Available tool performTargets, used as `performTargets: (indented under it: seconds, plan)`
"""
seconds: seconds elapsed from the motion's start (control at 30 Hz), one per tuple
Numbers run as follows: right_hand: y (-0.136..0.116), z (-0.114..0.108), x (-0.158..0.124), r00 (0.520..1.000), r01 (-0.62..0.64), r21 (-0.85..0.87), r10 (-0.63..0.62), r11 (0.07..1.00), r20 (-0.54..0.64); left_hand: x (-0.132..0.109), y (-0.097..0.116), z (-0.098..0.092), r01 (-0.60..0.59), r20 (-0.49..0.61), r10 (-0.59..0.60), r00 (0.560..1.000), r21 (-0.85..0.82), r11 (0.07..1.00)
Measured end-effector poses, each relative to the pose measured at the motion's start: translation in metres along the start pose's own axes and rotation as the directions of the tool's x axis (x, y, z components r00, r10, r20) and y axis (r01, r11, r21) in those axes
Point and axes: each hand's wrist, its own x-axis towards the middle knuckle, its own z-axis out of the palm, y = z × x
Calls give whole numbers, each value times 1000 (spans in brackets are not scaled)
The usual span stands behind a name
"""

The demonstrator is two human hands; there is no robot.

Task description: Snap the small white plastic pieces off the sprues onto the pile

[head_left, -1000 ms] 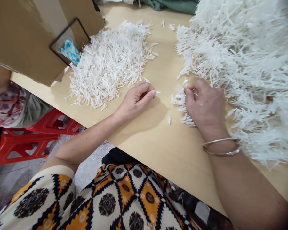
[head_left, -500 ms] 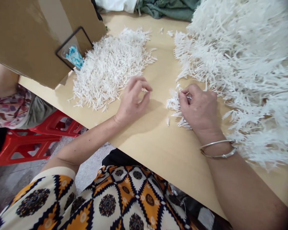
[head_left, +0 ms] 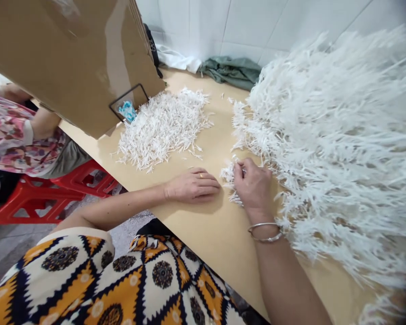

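Note:
My left hand (head_left: 194, 185) lies palm down on the tan tabletop, its fingers together and nearly straight, with a ring on one finger. Nothing shows in it. My right hand (head_left: 253, 183) is closed in a pinch at a small clump of white pieces (head_left: 228, 174); what its fingertips hold is too small to make out. Beyond my left hand lies a flat pile of short white pieces (head_left: 162, 128). To the right of my right hand rises a large heap of long white strands (head_left: 341, 149).
A cardboard box (head_left: 71, 58) stands at the left, with a black wire frame (head_left: 117, 108) and a blue-and-white item (head_left: 127, 110) by it. Green cloth (head_left: 230, 71) lies along the tiled wall. Another person's arm (head_left: 45, 123) and red stools (head_left: 37, 198) are at far left.
My left hand has come down from a raised, curled pose to lie flat on the table. My right hand stays pinched at the small clump. The view has tilted up, showing the wall.

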Motion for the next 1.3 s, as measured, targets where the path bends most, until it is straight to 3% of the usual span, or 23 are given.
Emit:
performTargets:
  seconds: [0.07, 0.2, 0.3, 0.37, 0.47, 0.53, 0.6, 0.67, 0.8, 0.87, 0.9, 0.97, 1.1, 1.17, 1.3]
  plan:
    - [1, -1, 0, 1000, -13, -9, 13, 1000, 11, 0, 1, 2, 214, -46, -211, 976, 48, 976]
    - [2, -1, 0, 998, -34, -17, 35, 999, 43, 4, -14, 3, 569, -123, -556, 822, 133, 811]
    - [2, -1, 0, 998, -44, -16, 44, 999, 53, 8, -38, -5, 682, -164, -662, 731, 217, 699]
    - [1, -1, 0, 997, -47, -9, 48, 999, 55, 9, -47, -11, 703, -213, -671, 710, 265, 660]
    - [0, -2, -1, 998, -48, 16, 47, 999, 53, 10, -41, -11, 632, -214, -595, 775, 245, 735]
    - [-1, -2, -1, 997, -50, 33, 48, 998, 54, 12, -31, -5, 525, -125, -511, 851, 163, 835]
    - [-2, -3, -1, 997, -56, 56, 54, 997, 50, 14, -26, 3, 467, -52, -464, 884, 65, 882]
    - [-2, -2, -1, 997, -69, 99, 66, 993, 35, 15, -31, 9, 498, -50, -498, 866, -11, 867]
    - [-6, -2, -1, 996, -91, 177, 94, 980, -7, 19, -54, 8, 642, -151, -664, 733, -169, 748]
    - [-10, -2, -1, 996, -85, 184, 88, 979, -8, 23, -56, 5, 637, -192, -701, 687, -304, 708]
    - [-12, -3, -2, 997, -79, 182, 81, 980, -6, 25, -53, 3, 605, -203, -695, 690, -365, 707]
    - [-17, -4, -3, 998, -70, 169, 70, 983, 4, 29, -45, 1, 518, -201, -642, 740, -438, 735]
    - [-23, -4, -6, 998, -60, 143, 58, 988, 17, 32, -35, 4, 434, -133, -518, 845, -398, 808]
    - [-25, -4, -6, 999, -42, 149, 37, 988, 30, 32, -36, 5, 446, -96, -509, 855, -364, 818]
    - [-25, -4, -6, 998, -8, 176, -2, 984, 55, 31, -39, 5, 478, -88, -542, 836, -371, 797]
